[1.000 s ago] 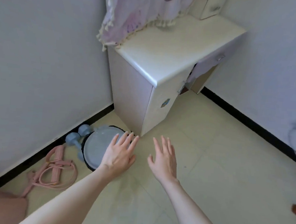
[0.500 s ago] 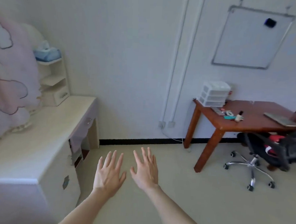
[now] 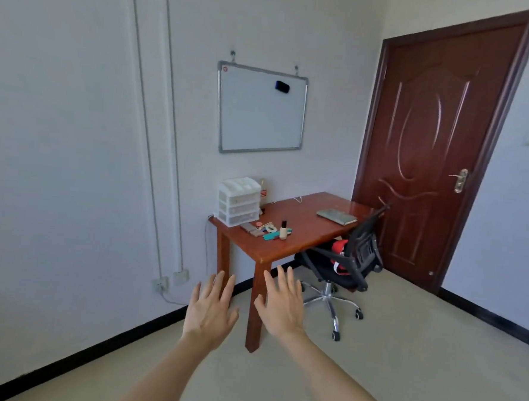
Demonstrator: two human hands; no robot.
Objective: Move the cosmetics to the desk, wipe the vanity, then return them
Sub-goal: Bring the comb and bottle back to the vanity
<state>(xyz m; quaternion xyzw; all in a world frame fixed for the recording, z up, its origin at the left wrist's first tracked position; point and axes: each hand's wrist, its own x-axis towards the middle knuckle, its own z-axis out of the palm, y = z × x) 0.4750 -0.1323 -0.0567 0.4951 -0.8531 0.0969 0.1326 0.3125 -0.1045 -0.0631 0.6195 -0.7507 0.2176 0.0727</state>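
Observation:
A reddish wooden desk (image 3: 304,233) stands against the far wall. On its left end sit a white drawer organiser (image 3: 239,202), a small foundation bottle with a black cap (image 3: 283,230) and several small cosmetics (image 3: 263,228) lying beside it. My left hand (image 3: 210,309) and my right hand (image 3: 282,303) are held out in front of me, fingers spread, holding nothing, well short of the desk. The vanity is out of view.
A black office chair (image 3: 346,261) on castors is tucked at the desk's right side. A notebook (image 3: 336,217) lies on the desk. A whiteboard (image 3: 260,108) hangs above. A dark red door (image 3: 436,155) is shut at right. Wall sockets (image 3: 171,280) sit low at left.
My view has swung right from the vanity and the floor to face the desk and the door. Both hands stay open and empty in front of me.

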